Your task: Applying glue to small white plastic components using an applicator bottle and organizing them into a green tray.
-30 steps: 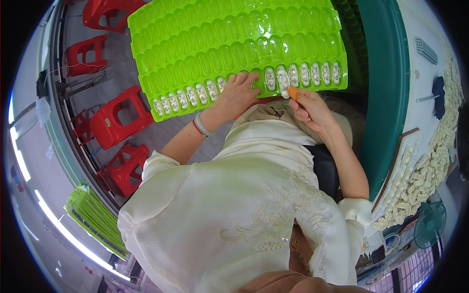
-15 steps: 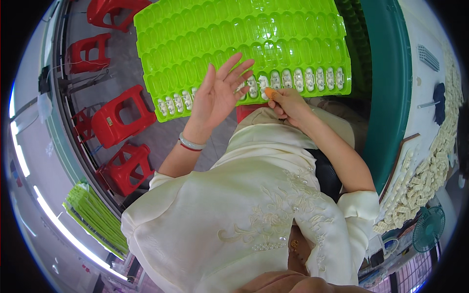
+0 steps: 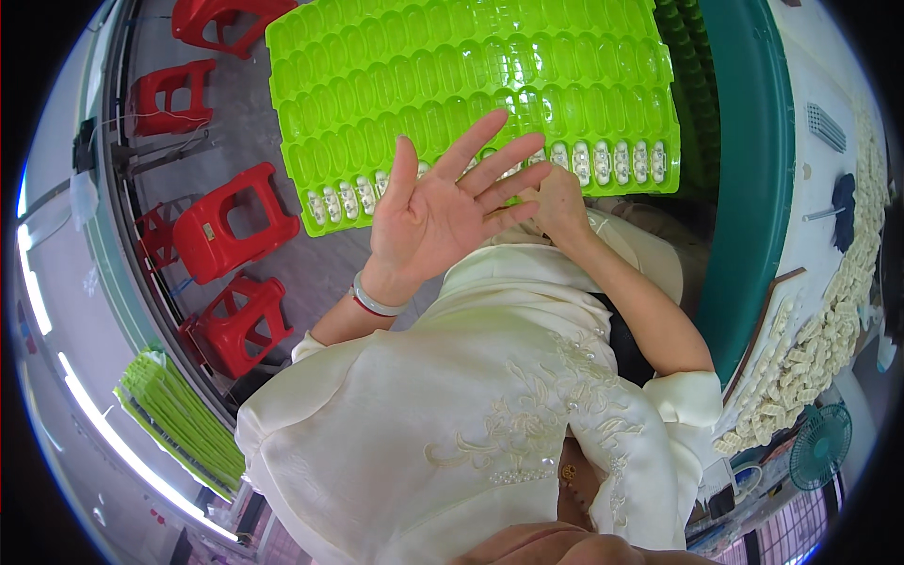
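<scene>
Fingers: my left hand (image 3: 428, 212) is spread wide, palm up, holding nothing; my right hand (image 3: 557, 196) is curled at the tray's near row, contents hidden.
Tray: green moulded tray (image 3: 452, 85), white dumplings (image 3: 617, 162) only in its nearest row.
Count: I see four red stools (image 3: 231, 221) left.

bright, even daylight fills the scene with soft shadows, glare streaks along the pale strip at the left rim, the green tray (image 3: 471, 85) glistens, and the fisheye bends straight edges into a black surround.
</scene>
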